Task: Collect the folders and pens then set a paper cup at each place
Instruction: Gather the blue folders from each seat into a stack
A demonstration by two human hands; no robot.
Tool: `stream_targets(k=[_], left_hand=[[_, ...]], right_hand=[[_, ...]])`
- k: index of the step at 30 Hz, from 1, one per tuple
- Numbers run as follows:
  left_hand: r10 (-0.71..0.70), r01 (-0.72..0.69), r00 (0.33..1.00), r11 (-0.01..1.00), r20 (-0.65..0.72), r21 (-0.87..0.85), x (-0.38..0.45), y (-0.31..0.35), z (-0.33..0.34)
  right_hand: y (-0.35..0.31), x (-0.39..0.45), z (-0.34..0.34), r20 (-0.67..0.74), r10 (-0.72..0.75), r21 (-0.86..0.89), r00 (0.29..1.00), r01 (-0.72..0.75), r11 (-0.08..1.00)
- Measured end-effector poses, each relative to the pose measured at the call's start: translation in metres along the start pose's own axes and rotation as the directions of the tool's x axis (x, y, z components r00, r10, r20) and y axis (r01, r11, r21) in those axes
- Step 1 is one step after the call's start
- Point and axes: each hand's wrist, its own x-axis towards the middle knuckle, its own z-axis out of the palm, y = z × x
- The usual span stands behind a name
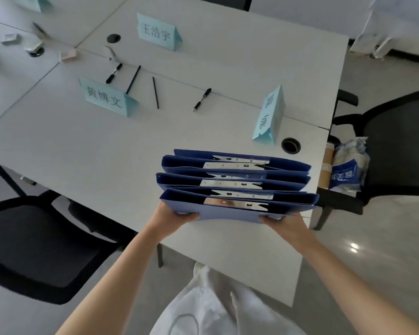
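Both hands clamped on the stack of blue folders [235, 184]: left hand [173, 217] grips the near-left corner, thumb on top, right hand [282, 222] grips the near-right edge, fingers curled underneath. Folders fanned open-side up, metal clips [235, 165] showing in each, stack held above the near right part of the white table [82, 146]. Four pens loose on the table beyond: one clicker pen [113, 73] and a slim black pen [133, 79] just behind the left name card [105, 97], another slim black pen [155, 92] right of that card, a fourth pen [202, 99] further right. Second name card [159, 32] at the far side, third name card [270, 117] turned sideways near the right edge, beside a cable grommet [290, 145]. Sleeve of paper cups [346, 165] in plastic wrap lying on the black chair [397, 153] right of the table. Another black chair [34, 250] near left. Small items far left, too blurred to identify.
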Motion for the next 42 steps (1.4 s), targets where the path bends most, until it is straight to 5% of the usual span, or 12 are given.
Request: stream_targets(k=[14, 18, 24, 30, 35, 42], left_hand=[[-0.224, 0.182, 0.965, 0.945, 0.133, 0.270, 0.003, -0.013, 0.006], [-0.174, 0.148, 0.977, 0.970, 0.125, 0.193, 0.005, -0.012, 0.009], [-0.038, 0.037, 0.998, 0.999, 0.048, 0.009, 0.013, -0.004, 0.018], [-0.073, 0.087, 0.982, 0.993, 0.173, -0.080, 0.025, -0.009, 0.004], [-0.127, 0.146, 0.933, 0.989, 0.336, -0.033, 0.037, -0.004, -0.018], [-0.371, 0.381, 0.763, 0.920, 0.529, 0.095, 0.069, -0.003, -0.052]], right_hand=[[0.029, 0.017, -0.016, 0.278, 0.141, -0.074, 0.950, -0.126, 0.989], [0.033, 0.020, -0.019, 0.321, 0.245, -0.025, 0.915, -0.251, 0.968], [0.021, 0.025, -0.016, 0.148, 0.042, 0.036, 0.988, -0.047, 0.998], [0.024, 0.032, -0.026, 0.251, 0.051, 0.065, 0.967, -0.069, 0.996], [0.020, 0.031, -0.016, 0.273, 0.119, 0.089, 0.955, -0.149, 0.985], [0.012, 0.030, 0.014, 0.258, 0.385, 0.072, 0.886, -0.415, 0.907]])
